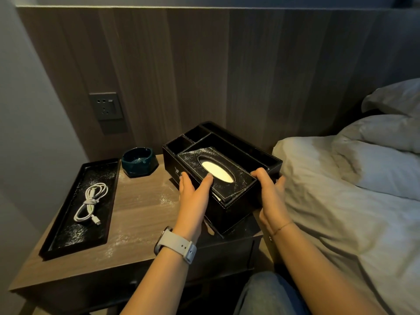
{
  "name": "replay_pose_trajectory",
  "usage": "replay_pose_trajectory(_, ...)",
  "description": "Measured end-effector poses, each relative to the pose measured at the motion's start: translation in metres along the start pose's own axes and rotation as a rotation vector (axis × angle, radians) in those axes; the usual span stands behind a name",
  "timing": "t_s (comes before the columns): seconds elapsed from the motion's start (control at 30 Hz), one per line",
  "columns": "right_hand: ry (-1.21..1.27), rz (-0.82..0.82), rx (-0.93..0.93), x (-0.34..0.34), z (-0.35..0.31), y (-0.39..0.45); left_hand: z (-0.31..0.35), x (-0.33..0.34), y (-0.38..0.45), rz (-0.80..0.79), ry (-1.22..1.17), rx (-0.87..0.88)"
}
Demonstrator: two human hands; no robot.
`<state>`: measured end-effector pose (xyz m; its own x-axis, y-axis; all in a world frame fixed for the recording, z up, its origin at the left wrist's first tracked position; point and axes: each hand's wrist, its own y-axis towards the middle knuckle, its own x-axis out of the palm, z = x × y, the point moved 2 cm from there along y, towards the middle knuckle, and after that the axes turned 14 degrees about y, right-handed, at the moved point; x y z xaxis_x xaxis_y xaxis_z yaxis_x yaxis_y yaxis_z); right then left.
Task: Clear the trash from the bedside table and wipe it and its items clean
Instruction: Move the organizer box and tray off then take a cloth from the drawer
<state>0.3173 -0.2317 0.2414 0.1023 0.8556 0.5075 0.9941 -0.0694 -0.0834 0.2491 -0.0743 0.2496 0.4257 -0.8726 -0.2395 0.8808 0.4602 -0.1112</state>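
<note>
Head view: tissue box [218, 176] at right rear of table [141, 208], tilted, near end seemingly lifted off surface, though contact is hard to judge. Long axis runs diagonally, rear-left to front-right. Left hand [193, 196] grips near-left corner, thumb on dusty lid. Right hand [270, 196] clasps right end by bed [341, 189]. Both equally near. Tray [68, 235] with cable [91, 205] and ashtray [139, 162] left, apart.
</note>
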Motion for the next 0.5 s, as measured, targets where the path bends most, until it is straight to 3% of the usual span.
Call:
replay_pose_trajectory(0.2, 0.085, 0.071, -0.035, -0.035, -0.058, -0.014, 0.031, 0.038, -0.019, -0.102, -0.057, 0.135)
replay_pose_trajectory(0.5, 0.092, 0.268, -0.183, -0.154, -0.16, -0.03, 0.061, 0.181, -0.07, -0.35, -0.249, 0.089)
